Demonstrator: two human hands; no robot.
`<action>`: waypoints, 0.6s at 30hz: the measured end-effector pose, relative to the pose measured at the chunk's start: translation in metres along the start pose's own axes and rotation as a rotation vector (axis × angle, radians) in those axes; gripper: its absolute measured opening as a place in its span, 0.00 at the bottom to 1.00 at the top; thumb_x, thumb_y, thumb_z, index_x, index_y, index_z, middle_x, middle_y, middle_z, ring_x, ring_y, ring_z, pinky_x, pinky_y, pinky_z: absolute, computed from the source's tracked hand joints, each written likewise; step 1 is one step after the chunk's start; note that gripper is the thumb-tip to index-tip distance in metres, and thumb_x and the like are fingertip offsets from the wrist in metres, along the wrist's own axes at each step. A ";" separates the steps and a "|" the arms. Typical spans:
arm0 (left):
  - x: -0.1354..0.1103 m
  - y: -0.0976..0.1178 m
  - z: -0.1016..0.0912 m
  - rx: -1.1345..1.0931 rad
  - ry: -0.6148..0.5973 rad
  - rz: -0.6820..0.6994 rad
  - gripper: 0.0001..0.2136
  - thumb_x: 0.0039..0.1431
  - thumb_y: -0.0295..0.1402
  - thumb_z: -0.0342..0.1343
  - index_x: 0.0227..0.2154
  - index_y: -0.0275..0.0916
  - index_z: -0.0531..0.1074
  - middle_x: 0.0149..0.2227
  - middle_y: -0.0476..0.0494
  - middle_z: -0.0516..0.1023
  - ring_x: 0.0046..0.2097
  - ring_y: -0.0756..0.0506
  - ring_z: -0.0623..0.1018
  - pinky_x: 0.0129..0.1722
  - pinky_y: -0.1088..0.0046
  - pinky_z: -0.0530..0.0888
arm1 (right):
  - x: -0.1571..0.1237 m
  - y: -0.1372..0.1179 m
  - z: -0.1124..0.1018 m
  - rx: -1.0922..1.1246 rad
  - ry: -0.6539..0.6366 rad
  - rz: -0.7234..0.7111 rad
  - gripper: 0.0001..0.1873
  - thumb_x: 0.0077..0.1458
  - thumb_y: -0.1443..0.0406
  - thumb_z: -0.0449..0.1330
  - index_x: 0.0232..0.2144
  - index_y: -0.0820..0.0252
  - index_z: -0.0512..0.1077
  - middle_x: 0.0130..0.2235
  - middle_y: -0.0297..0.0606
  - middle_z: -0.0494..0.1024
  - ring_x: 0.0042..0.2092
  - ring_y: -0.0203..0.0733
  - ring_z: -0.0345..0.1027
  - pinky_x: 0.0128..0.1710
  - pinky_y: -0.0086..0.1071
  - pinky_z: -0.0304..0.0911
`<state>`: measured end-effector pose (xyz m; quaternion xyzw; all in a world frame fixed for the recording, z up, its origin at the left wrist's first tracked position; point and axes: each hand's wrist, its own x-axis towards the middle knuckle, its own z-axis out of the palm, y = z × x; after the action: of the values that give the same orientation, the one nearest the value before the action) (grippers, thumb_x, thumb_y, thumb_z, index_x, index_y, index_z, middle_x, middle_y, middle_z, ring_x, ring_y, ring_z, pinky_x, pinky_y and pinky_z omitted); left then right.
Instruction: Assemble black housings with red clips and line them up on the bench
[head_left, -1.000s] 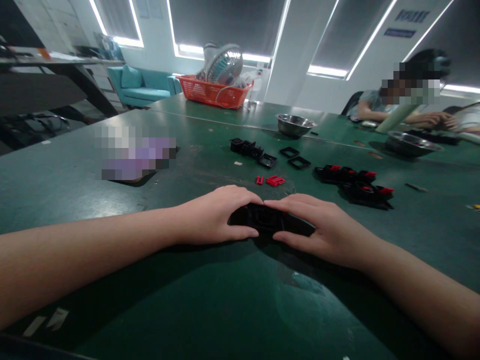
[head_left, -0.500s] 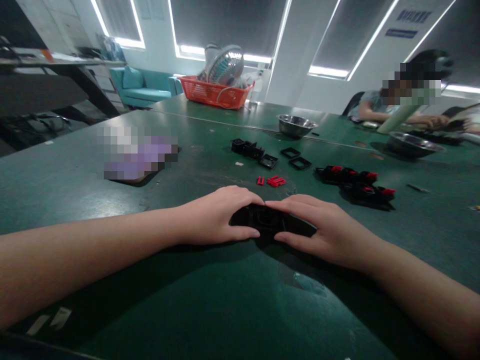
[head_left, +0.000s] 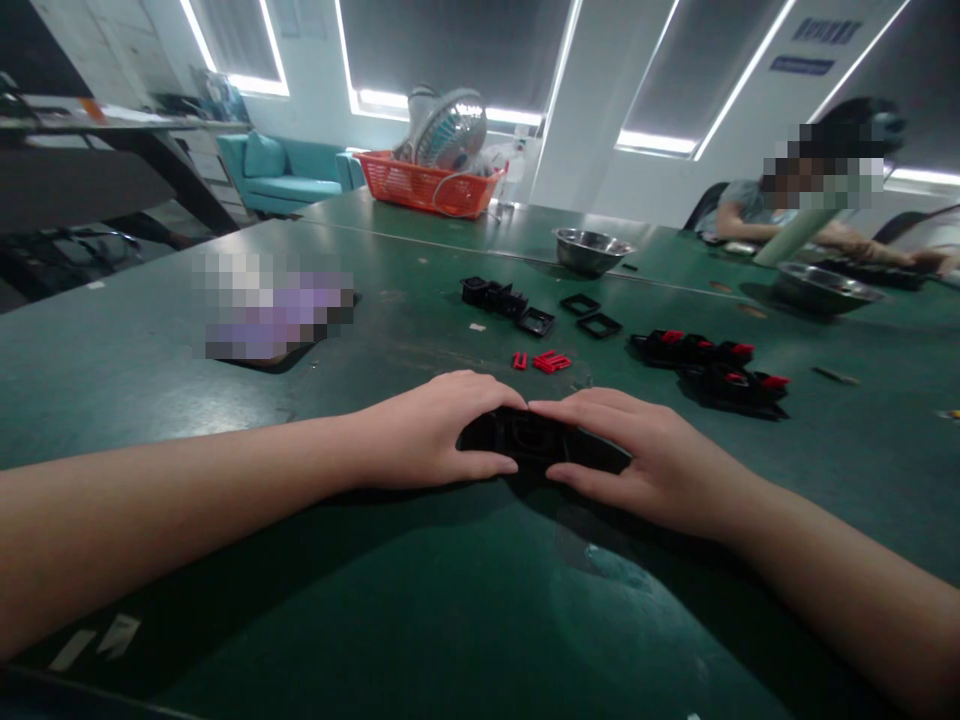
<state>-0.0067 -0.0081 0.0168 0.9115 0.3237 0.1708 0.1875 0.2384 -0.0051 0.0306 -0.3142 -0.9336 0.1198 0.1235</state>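
Note:
Between my hands, on the green table, is a black plastic part [head_left: 531,434] with a squarish raised frame at its middle. My left hand [head_left: 450,432] is closed around its left end, thumb at the near side and fingers over the far side. Its right end lies in my right hand [head_left: 637,445], gripped the same way. Both ends are partly hidden by the fingers. Just beyond are small red plastic clips [head_left: 552,362]. Farther off lie black square frames [head_left: 599,325] and a cluster of black plastic pieces [head_left: 493,296].
Black parts with red clips [head_left: 731,388] lie to the right, near a thin dark rod [head_left: 835,376]. Metal bowls [head_left: 592,252] and a red basket [head_left: 427,188] with a fan stand farther back. A blurred purple item [head_left: 281,315] lies left. Another person [head_left: 750,215] sits at far right.
My hands and the black part hold almost the same place. At far right, the other person's hands have shifted slightly.

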 end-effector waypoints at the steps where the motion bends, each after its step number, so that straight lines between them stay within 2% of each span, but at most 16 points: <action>1: 0.000 0.000 0.000 -0.001 0.000 0.001 0.20 0.58 0.35 0.60 0.51 0.34 0.67 0.49 0.38 0.75 0.53 0.42 0.73 0.56 0.63 0.67 | 0.000 0.000 0.000 -0.001 0.001 -0.001 0.26 0.57 0.56 0.59 0.57 0.55 0.68 0.47 0.43 0.79 0.48 0.49 0.73 0.46 0.43 0.69; 18: 0.000 0.003 -0.001 -0.012 0.004 -0.047 0.19 0.57 0.34 0.61 0.51 0.34 0.69 0.49 0.39 0.76 0.52 0.42 0.73 0.54 0.63 0.68 | -0.001 -0.001 0.002 -0.023 0.024 0.005 0.25 0.56 0.58 0.60 0.54 0.59 0.70 0.47 0.44 0.79 0.48 0.48 0.73 0.47 0.42 0.69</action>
<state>-0.0054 -0.0100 0.0192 0.9021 0.3446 0.1701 0.1964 0.2379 -0.0065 0.0292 -0.3193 -0.9326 0.1058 0.1309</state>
